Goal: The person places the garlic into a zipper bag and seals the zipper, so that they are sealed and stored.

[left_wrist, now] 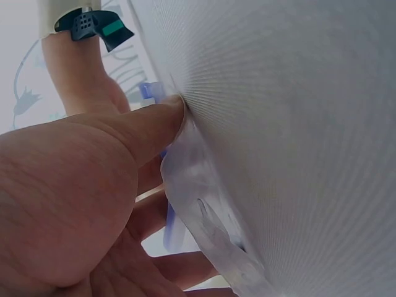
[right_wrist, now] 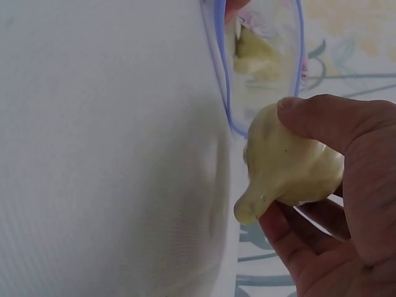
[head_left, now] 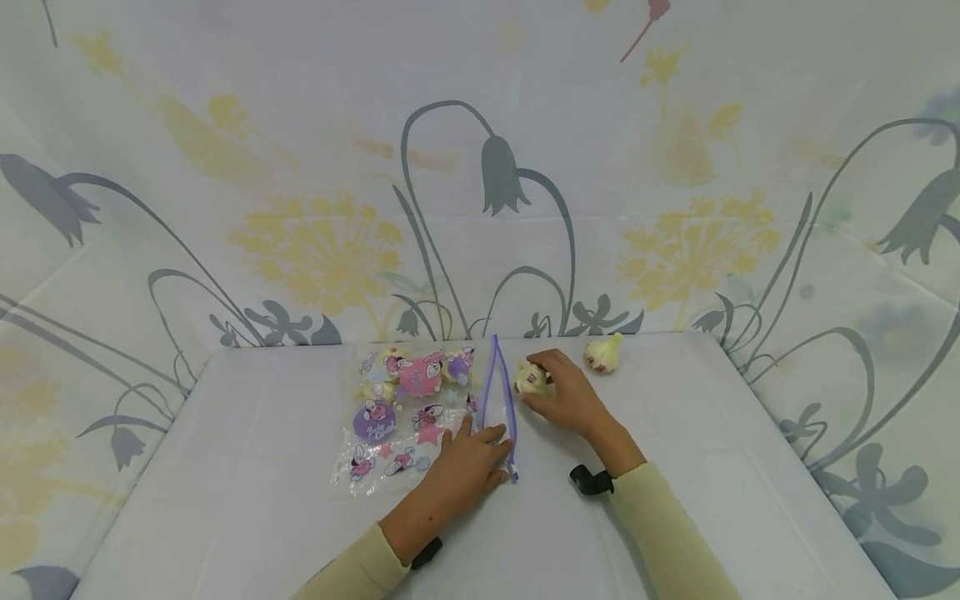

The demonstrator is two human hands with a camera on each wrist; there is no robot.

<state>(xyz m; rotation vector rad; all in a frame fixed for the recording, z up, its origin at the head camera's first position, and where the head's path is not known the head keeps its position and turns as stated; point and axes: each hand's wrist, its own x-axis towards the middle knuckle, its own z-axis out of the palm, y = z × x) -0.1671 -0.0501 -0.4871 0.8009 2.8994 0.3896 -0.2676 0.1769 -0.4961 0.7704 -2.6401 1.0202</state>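
A clear zip bag [head_left: 408,467] printed with pink and purple cartoons lies on the white table, its purple-edged mouth [right_wrist: 228,93] gaping toward the right. My left hand [head_left: 468,462] rests on the bag near this mouth, fingers spread; in the left wrist view its thumb [left_wrist: 164,120] touches the film close to the tabletop. Just right of the opening, my right hand [head_left: 566,396] holds a garlic bulb [right_wrist: 288,158] between thumb and fingers, stem pointing away from the palm. Pale yellowish bulbs [right_wrist: 257,55] show inside the bag, partly covered by the print.
Another garlic bulb [head_left: 602,354] sits at the back right of the table [head_left: 247,500], beyond my right hand. A flower-printed cloth [head_left: 345,150] rises behind the table and along both sides. Dark wrist-camera mounts [head_left: 591,481] stick out at the sleeves.
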